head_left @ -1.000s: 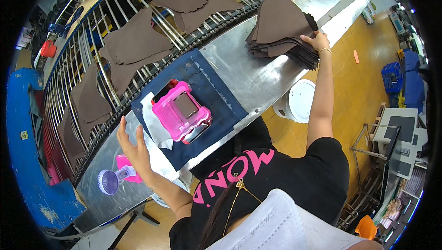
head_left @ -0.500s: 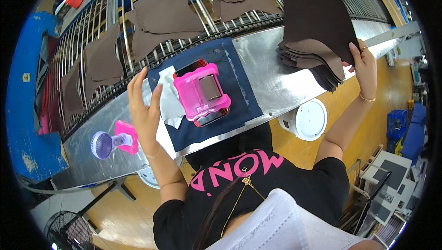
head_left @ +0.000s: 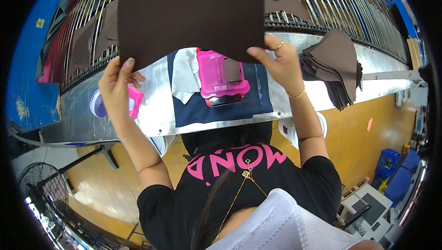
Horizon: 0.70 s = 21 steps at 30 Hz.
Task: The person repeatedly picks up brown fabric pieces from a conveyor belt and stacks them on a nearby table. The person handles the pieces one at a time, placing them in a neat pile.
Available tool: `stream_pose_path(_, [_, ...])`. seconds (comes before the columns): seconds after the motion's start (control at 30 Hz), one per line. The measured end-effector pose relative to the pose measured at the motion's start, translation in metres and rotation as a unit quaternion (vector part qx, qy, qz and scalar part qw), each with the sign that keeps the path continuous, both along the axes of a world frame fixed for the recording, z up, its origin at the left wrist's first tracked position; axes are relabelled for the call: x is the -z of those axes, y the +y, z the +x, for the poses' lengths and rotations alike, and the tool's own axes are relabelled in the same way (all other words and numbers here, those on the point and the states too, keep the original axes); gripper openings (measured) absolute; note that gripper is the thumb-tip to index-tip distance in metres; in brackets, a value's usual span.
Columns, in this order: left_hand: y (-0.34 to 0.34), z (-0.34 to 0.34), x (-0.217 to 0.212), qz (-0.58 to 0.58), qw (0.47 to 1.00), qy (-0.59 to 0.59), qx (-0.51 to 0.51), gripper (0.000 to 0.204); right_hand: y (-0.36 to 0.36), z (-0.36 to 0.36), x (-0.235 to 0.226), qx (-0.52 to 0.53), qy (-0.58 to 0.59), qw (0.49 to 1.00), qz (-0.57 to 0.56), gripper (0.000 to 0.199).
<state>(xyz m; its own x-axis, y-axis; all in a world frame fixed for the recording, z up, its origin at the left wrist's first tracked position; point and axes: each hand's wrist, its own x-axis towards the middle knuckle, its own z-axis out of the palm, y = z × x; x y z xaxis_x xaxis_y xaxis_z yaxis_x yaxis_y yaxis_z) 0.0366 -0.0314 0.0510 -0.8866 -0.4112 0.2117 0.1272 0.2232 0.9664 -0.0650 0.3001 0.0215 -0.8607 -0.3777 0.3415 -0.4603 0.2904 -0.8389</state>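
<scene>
A large dark brown cut fabric panel (head_left: 191,17) is held up in front of me, stretched between both hands. My left hand (head_left: 119,77) pinches its lower left corner, and my right hand (head_left: 278,58) grips the lower right corner between thumb and fingers. Beneath the panel's curved lower edge, a pink plastic basket (head_left: 214,72) stands on a dark blue cloth (head_left: 198,114). A white cloth (head_left: 185,77) lies beside the basket. To the right of my right hand, a stack of brown fabric pieces (head_left: 338,61) hangs over the table's front edge.
Metal conveyor bars (head_left: 317,5) run along the far side, carrying more brown pieces (head_left: 287,8). A purple hand fan (head_left: 97,104) with a pink base stands left on the metal table (head_left: 78,128). A blue machine housing (head_left: 32,84) is at far left; white buckets (head_left: 322,123) stand below.
The panel has moved from the stack at the right to in front of me. My left hand, empty before, now holds its left corner, and my right hand has come leftward with it.
</scene>
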Motion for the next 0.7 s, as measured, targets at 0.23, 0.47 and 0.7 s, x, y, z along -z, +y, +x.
stream_pose_path(0.23, [-0.029, 0.038, -0.023, -0.095, 0.991, 0.009, -0.095, 0.018, -0.043, 0.005, 0.012, -0.052, 0.198, 0.978, 0.05, 0.019])
stream_pose_path(0.47, [-0.022, 0.025, 0.001, -0.068, 0.996, -0.056, -0.022, 0.018, -0.017, 0.012, 0.022, 0.003, 0.264, 0.961, 0.077, 0.013])
stream_pose_path(0.7, [0.032, -0.008, 0.029, -0.08, 0.977, -0.176, 0.092, 0.011, 0.066, 0.025, 0.065, 0.062, 0.181, 0.97, 0.153, 0.011])
